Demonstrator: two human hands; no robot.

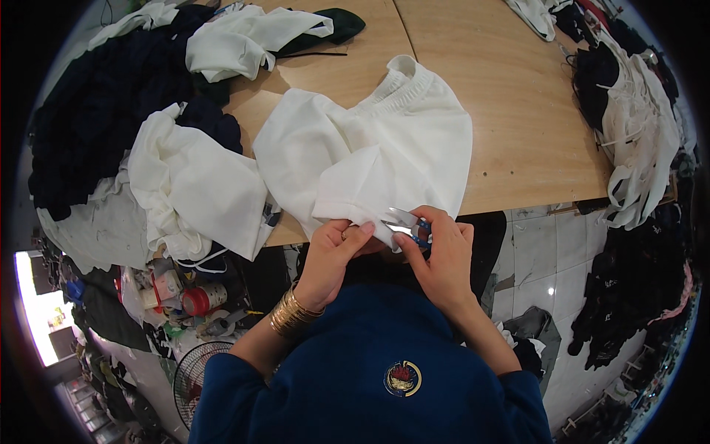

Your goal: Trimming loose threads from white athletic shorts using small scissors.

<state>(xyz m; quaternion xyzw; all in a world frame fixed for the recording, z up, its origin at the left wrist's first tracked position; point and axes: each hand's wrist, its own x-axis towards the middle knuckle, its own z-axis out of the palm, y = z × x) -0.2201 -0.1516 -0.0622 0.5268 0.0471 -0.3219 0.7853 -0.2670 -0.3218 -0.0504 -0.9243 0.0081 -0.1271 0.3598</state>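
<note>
Now left hand (334, 248) pinches the white garment (370, 159) hem; right hand (441, 255) grips small snips (405, 220).

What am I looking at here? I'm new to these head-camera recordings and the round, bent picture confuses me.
This is one picture from a wide fisheye camera worn on a person's head, looking down, so straight edges curve. No machine: two bare hands. The left hand, with gold bangles on its wrist, pinches the hem of a white garment lying on the wooden table. The right hand holds small thread snips at that hem. More white clothes and a dark pile lie to the left.
</note>
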